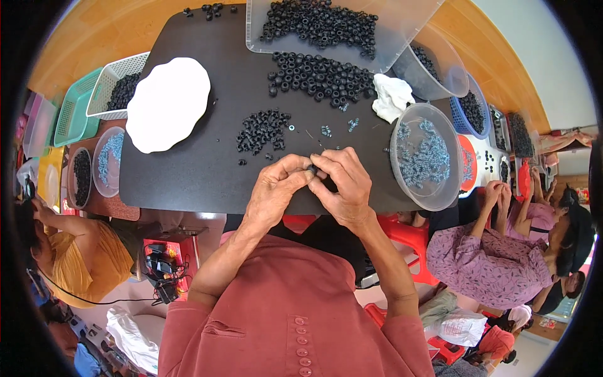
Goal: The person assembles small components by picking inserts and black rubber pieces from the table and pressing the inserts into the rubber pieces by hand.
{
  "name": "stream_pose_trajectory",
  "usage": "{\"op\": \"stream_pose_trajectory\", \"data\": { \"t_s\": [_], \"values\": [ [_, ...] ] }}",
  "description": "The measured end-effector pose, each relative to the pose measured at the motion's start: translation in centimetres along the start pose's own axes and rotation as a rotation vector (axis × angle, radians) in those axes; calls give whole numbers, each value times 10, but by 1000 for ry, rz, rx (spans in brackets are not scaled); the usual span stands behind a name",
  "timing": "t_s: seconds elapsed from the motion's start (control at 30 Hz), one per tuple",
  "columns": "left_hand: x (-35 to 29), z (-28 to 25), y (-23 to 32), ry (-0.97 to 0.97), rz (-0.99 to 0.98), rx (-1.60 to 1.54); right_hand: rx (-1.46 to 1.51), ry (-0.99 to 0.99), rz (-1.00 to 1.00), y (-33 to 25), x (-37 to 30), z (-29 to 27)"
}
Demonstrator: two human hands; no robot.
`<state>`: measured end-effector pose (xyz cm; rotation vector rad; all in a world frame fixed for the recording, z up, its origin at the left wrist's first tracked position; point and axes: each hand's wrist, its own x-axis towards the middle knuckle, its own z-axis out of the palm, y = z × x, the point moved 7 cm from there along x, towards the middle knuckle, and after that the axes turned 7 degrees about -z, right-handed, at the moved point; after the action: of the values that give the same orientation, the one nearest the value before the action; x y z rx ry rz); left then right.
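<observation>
Fingertips (312, 168) of our left hand (274, 191) and right hand (342, 188) pinch one black ring (311, 169) above the dark table (188, 169); we judge fitting is underway, needing a steady press.

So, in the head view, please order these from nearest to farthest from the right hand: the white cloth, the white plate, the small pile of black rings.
From the right hand:
1. Small pile of black rings, just ahead, slightly left.
2. White cloth, ahead to the right, beside the clear bowl.
3. White plate, far left on the dark table.
</observation>
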<state>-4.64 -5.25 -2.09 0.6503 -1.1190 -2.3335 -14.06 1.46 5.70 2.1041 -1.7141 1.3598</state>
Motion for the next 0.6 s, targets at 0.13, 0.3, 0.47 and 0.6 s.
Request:
{"op": "stream_pose_trajectory", "data": {
  "t_s": [0.13, 0.3, 0.47, 0.6],
  "values": [
    [1, -3, -1, -13, -18, 61, -44, 27, -26, -3, 0, 0],
    [1, -1, -1, 3, -46, 66, -37, 49, 3, -1, -4, 2],
    [1, -3, 2, -10, -31, 10, -40, 68, 12, -2, 2, 2],
    [2, -4, 5, -16, 9, 100, -64, 66, -35, -3, 4, 1]
  ]
}}
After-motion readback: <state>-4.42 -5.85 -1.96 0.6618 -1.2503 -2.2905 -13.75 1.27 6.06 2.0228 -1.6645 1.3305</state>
